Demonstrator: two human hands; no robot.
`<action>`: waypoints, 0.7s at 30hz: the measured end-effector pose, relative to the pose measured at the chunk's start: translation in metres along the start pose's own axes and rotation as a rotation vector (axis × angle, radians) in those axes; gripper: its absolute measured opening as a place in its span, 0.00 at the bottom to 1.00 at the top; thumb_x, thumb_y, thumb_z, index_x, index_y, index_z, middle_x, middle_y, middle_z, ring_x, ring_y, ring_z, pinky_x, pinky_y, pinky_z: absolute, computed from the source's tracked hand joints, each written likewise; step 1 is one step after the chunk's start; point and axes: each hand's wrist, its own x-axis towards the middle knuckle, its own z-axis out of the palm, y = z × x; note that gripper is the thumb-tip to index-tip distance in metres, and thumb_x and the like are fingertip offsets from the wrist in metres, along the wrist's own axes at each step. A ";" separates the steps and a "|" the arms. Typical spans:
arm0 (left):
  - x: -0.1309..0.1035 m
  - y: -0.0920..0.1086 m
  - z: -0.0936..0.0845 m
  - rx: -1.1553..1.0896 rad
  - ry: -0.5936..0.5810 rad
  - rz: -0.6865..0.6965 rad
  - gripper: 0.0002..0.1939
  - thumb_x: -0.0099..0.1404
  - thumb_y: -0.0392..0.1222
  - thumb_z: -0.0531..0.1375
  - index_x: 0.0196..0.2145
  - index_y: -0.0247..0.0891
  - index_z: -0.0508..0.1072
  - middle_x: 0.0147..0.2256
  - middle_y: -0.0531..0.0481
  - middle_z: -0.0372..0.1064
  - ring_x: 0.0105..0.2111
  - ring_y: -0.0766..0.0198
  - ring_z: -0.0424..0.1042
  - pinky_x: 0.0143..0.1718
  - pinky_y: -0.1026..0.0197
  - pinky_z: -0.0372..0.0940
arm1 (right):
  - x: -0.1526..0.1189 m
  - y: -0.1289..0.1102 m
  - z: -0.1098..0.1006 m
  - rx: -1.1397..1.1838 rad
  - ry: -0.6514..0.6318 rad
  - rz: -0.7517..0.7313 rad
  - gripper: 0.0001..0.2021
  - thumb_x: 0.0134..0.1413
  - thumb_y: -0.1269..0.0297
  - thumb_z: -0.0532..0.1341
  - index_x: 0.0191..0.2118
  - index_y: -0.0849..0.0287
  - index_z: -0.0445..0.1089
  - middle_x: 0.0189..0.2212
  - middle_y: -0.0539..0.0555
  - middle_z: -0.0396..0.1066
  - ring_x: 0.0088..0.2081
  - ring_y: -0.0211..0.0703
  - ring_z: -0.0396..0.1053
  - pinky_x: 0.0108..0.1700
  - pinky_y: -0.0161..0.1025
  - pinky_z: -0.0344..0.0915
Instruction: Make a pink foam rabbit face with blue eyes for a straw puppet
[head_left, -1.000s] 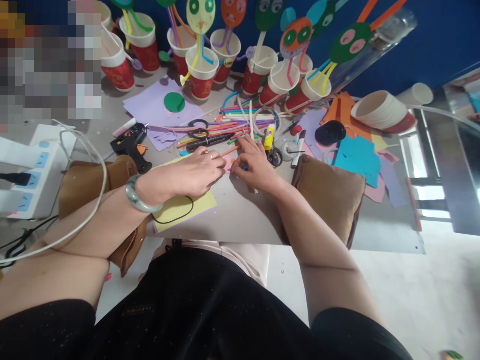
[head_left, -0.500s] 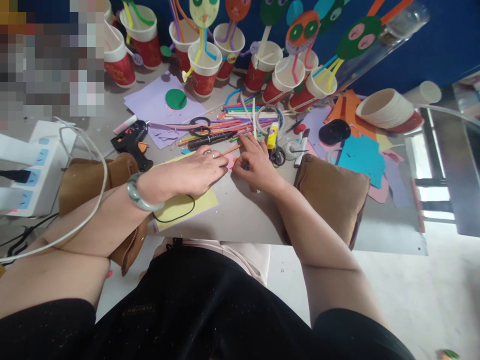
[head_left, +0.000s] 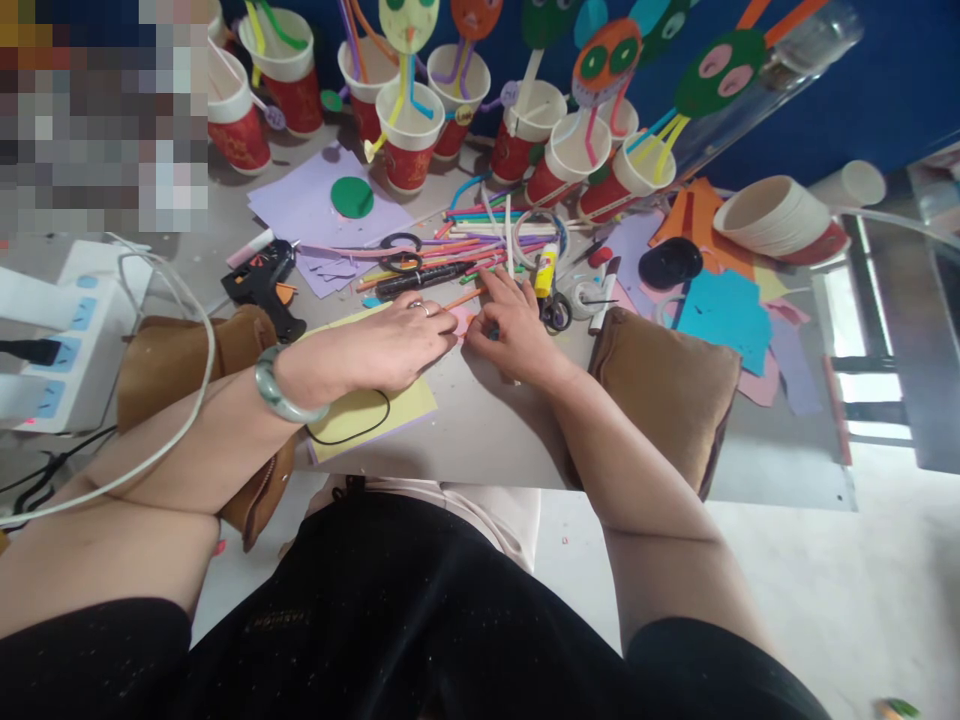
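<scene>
A small pink paper piece with orange on it lies on the table between my two hands, mostly covered by fingers. My left hand, with a ring, presses its closed fingertips on the paper's left side. On the right side, my right hand pinches at the paper's edge with thumb and index finger, its other fingers stretched forward. An orange stick reaches between the hands at the far side. Yellow paper with a black elastic loop lies beneath my left wrist.
Red-and-white paper cups with paper faces on bent sticks line the back. Nearer are a black glue gun, scissors, a black marker, a yellow glue stick and coloured sticks. Brown cushions flank my arms; a white power strip stands left.
Almost nothing differs. Both hands keep the same place and pose over the pink paper; the view has shifted very slightly.
</scene>
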 end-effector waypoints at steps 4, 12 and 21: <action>-0.001 -0.001 0.002 0.005 0.007 0.001 0.22 0.64 0.26 0.53 0.51 0.37 0.76 0.50 0.38 0.73 0.52 0.47 0.70 0.53 0.47 0.59 | 0.000 -0.003 -0.001 -0.005 0.001 0.019 0.06 0.57 0.66 0.62 0.28 0.57 0.70 0.75 0.62 0.57 0.78 0.68 0.48 0.75 0.77 0.36; 0.001 -0.001 0.002 -0.016 0.001 -0.003 0.20 0.63 0.26 0.56 0.49 0.36 0.77 0.51 0.38 0.73 0.53 0.47 0.70 0.53 0.48 0.59 | 0.000 -0.002 -0.003 0.012 0.012 0.006 0.05 0.55 0.66 0.63 0.29 0.56 0.70 0.74 0.60 0.59 0.77 0.68 0.49 0.75 0.77 0.38; 0.000 -0.002 0.003 -0.028 0.010 0.005 0.21 0.62 0.25 0.55 0.50 0.36 0.77 0.52 0.38 0.73 0.53 0.47 0.70 0.52 0.48 0.60 | 0.000 0.000 -0.002 0.027 -0.003 -0.004 0.04 0.55 0.66 0.62 0.29 0.56 0.71 0.75 0.59 0.57 0.77 0.67 0.49 0.75 0.77 0.37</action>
